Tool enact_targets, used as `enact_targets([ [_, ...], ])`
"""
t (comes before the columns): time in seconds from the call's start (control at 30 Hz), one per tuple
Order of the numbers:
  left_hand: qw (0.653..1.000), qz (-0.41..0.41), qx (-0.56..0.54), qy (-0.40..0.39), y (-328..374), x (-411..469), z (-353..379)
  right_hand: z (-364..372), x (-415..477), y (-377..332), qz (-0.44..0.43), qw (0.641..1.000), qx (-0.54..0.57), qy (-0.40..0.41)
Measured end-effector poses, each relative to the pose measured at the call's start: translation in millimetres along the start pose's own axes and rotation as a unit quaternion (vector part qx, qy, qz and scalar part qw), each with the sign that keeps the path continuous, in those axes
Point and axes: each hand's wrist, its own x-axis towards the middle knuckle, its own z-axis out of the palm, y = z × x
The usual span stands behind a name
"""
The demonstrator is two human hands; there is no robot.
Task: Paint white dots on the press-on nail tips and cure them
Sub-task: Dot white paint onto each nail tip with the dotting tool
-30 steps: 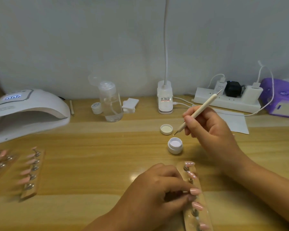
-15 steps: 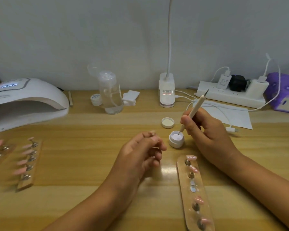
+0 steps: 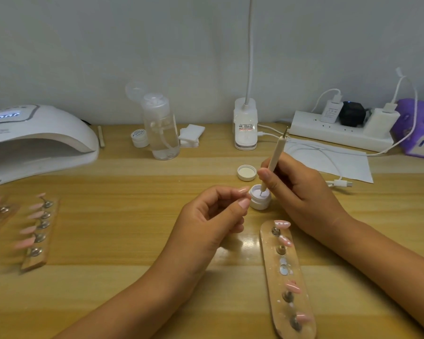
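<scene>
One dotting tool (image 3: 275,152) now in jar (image 3: 260,203)

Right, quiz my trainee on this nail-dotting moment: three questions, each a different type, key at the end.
1. Multiple choice: where is the tip of the dotting tool? A in the open white jar; B on a pink nail tip; C in mid-air.
2. True or false: the display of the curing lamp is lit.
3. Fill in: the ___ hand grips the tool.
Key: 1 A; 2 true; 3 right hand.
</scene>
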Motion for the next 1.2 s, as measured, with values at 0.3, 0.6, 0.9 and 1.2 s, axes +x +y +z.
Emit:
enact_targets([
  [0.3,0.999,0.011,0.036,-0.021,-1,-1,-1,0,0,1,-0.011,1.000,-0.013,-0.004],
  [0.6,1.000,0.026,-0.005,-0.005,-1,-6,10,-6,2,-10,0.058,0.974,0.199,0.095],
  [0.9,1.000,0.003,-0.002,-0.013,0,-4,10,-14,8,-16,0.198,0.891,0.386,0.136],
  [1.2,0.999,-0.002,-0.018,-0.032,1,-4,11,-32,-1,-21,0.234,0.828,0.499,0.104],
])
